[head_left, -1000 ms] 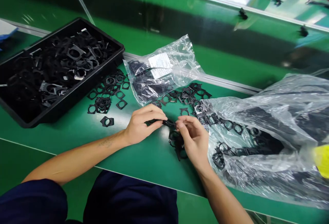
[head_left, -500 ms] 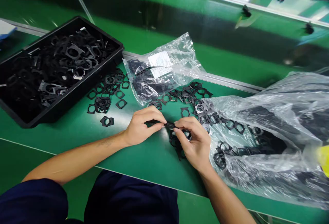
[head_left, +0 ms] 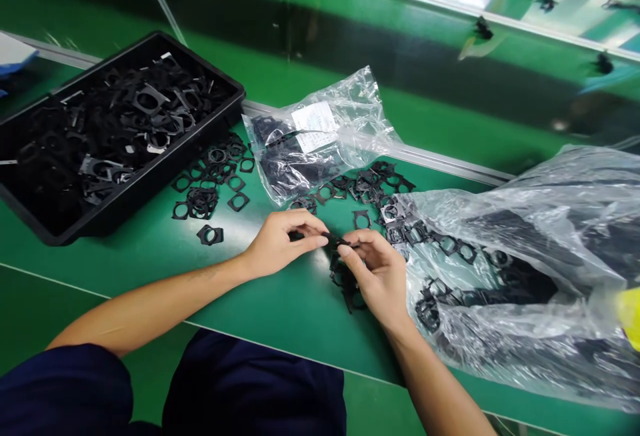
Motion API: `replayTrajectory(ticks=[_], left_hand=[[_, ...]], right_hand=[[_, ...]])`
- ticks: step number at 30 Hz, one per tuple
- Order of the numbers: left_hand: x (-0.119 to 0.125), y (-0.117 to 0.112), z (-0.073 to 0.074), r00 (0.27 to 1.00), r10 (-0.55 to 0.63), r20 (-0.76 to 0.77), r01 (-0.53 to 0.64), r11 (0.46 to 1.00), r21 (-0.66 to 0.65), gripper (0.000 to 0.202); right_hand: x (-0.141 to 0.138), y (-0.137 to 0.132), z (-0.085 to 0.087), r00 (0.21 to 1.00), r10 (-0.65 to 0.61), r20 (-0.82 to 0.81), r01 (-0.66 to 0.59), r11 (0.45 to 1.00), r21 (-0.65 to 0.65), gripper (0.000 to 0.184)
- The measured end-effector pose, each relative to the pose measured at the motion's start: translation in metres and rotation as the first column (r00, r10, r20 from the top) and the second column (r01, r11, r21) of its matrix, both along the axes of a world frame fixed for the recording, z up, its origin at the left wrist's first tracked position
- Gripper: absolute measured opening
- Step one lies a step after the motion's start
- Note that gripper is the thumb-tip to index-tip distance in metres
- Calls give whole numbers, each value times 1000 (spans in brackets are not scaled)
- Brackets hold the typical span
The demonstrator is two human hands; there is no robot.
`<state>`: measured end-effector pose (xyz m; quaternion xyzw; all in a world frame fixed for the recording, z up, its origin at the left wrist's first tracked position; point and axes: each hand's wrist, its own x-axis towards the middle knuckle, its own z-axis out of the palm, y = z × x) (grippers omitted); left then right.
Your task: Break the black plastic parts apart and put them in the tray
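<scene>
My left hand [head_left: 283, 241] is closed, pinching a thin black plastic part [head_left: 332, 239] between thumb and fingers. My right hand [head_left: 381, 269] pinches black plastic at the facing side, its thumb and fingertips close to the left ones. The part is seen nearly edge-on, and fingers cover much of it; I cannot tell whether it is one piece or two. Below and behind the right hand lies a small heap of black frames [head_left: 345, 279]. A single black frame with a round hole [head_left: 362, 219] rests on the table just beyond the hands.
At left, a black bin [head_left: 125, 199] holds many black frames. Loose frames [head_left: 202, 203] lie beside it. A clear labelled bag [head_left: 345, 139] of black parts lies behind the hands; a large clear plastic bag [head_left: 500, 329] spreads at right. A green panel [head_left: 430, 99] rises behind.
The part between my hands has tilted, its right side now lower. My fingertips have shifted slightly, the right hand's fingers more curled. The whole view has moved a little.
</scene>
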<state>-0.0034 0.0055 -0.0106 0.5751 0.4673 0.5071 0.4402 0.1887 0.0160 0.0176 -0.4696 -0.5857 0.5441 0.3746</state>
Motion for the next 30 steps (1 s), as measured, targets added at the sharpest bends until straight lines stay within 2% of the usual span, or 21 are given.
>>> replayTrajectory(ticks=[3,8,11,16,19,23,26,30], left_hand=[[-1,2,-4,987,-34,160,68,975,-212,26],[1,3,-3,895,-22,446,253,849,-464,40],[-1,4,2,862,-23,506,331,781,-529,41],[-11,11,8,836,-163,525,473,699,-536,35],[-10,11,8,843,-121,524,435,727,-531,37],[-2,6,8,896,19,443,227,840,-494,34],[1,4,9,930,5,369,166,887,-431,30],[0,4,10,943,-55,328,193,893,-406,29]], right_hand=[[-1,0,-2,999,-32,3,32,999,-34,15],[-1,0,-3,996,-89,-11,89,994,-56,21],[-1,1,-1,994,-97,-51,92,991,-95,24],[-1,3,1,990,-34,-136,-2,967,-253,29],[-2,1,1,988,-65,-138,31,972,-231,27],[-3,-4,-2,988,-135,-81,128,988,-85,22],[-2,-4,-4,986,-160,-44,160,987,-5,21],[-1,-3,-5,990,-138,-18,138,990,1,23]])
